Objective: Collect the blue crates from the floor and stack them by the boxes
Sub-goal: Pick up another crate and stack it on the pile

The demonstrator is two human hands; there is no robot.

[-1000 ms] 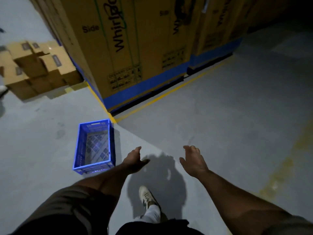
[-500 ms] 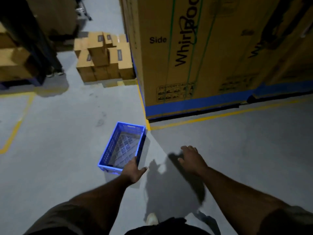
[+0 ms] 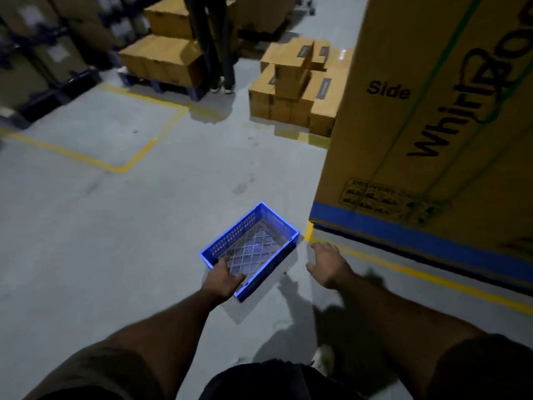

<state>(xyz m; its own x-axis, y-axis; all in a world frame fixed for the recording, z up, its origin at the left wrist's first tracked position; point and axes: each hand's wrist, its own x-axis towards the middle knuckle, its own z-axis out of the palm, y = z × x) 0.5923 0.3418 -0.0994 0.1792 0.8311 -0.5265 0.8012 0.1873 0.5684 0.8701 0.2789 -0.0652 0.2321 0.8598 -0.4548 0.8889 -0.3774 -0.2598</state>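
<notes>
A single blue crate (image 3: pixel 240 237) with slotted walls and a lattice bottom sits empty on the grey floor, turned diagonally, near the corner of a tall Whirlpool carton (image 3: pixel 418 125). My left hand (image 3: pixel 225 278) reaches over the crate's near corner, fingers spread across the rim; whether it touches the plastic I cannot tell. My right hand (image 3: pixel 328 264) hovers open just right of the crate, over bare floor, holding nothing.
A pile of small cardboard boxes (image 3: pixel 294 90) stands beyond the carton. More boxes on a pallet (image 3: pixel 161 59) are at the back, with a person's legs (image 3: pixel 216 53) beside them. Yellow floor lines (image 3: pixel 138 157) mark bays. My shoe (image 3: pixel 323 360) shows below.
My view has swung left and closer to the crate. My left hand has gone from beside the crate's near end to over its near corner; my right hand has come nearer its right side.
</notes>
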